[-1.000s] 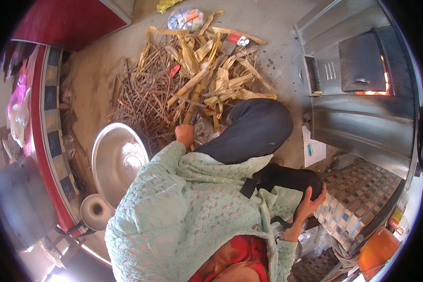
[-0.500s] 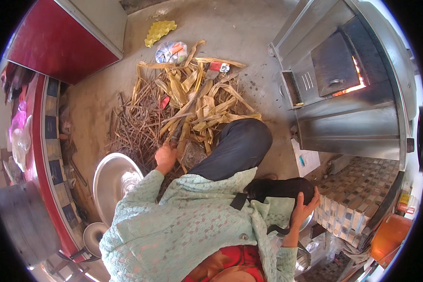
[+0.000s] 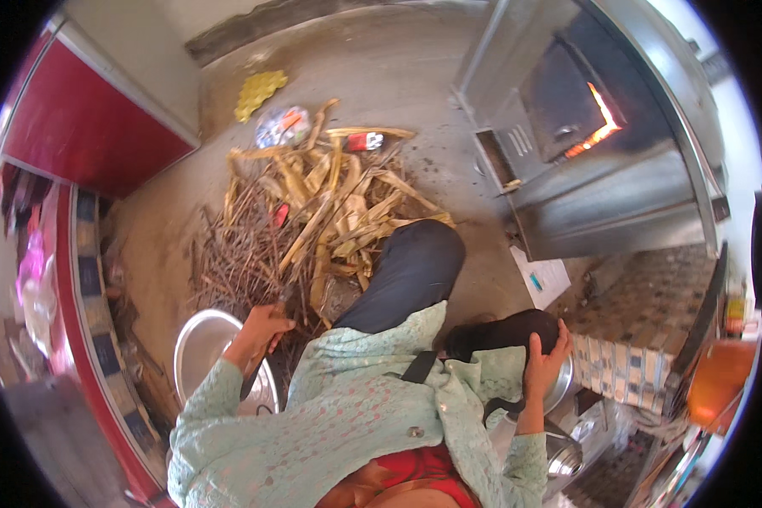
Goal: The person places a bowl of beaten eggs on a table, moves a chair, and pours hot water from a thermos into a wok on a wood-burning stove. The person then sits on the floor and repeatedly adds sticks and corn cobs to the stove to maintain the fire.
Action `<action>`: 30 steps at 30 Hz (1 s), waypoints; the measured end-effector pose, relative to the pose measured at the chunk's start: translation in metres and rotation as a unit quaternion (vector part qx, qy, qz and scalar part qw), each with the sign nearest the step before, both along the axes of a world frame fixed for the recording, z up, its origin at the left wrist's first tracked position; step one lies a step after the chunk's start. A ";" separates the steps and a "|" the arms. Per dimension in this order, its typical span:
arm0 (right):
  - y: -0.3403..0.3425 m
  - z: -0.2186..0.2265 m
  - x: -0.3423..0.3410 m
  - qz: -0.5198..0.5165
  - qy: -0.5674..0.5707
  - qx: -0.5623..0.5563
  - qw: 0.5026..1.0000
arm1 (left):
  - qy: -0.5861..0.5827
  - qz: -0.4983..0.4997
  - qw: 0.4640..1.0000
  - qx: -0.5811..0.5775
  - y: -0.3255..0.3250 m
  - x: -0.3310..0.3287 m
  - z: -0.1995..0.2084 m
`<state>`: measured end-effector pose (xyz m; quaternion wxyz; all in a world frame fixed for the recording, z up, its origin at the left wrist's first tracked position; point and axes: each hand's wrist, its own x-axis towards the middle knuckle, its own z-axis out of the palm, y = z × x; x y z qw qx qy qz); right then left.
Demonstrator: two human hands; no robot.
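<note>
My left hand [image 3: 265,330] is closed beside the rim of a metal basin [image 3: 196,326], at the near edge of a pile of thin dry twigs [image 3: 250,254]. A dark, narrow tool [image 3: 251,379] slants down from it across the basin; its kind cannot be made out. Dry corn husks and stalks [image 3: 360,203] lie over the twigs. My right hand [image 3: 543,364] rests with fingers apart on my dark-clad right knee [image 3: 516,334] and grips nothing.
At the right stands a metal stove [image 3: 601,186] with flames [image 3: 599,127] showing by its door. Beyond the husks lie a red packet [image 3: 364,141], a plastic bag [image 3: 282,127] and a yellow egg tray [image 3: 260,93]. A red cabinet [image 3: 93,118] is at the left.
My left hand has drawn back from the twigs toward the basin; the long-handled tool it held over the pile no longer lies across the husks. My right hand stays on the knee. The view has shifted.
</note>
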<state>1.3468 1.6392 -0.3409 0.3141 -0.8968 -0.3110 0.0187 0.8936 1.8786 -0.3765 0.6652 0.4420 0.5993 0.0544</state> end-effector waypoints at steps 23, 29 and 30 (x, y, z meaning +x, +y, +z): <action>0.003 0.006 -0.007 -0.040 -0.027 -0.005 0.999 | -0.102 -0.115 0.987 -0.050 0.035 0.094 0.022; 0.003 0.010 -0.007 -0.052 -0.011 -0.020 0.998 | -0.146 -0.134 0.977 -0.076 0.033 0.113 0.013; 0.003 0.011 -0.007 -0.051 -0.015 -0.015 0.998 | -0.141 -0.147 0.977 -0.065 0.033 0.113 0.015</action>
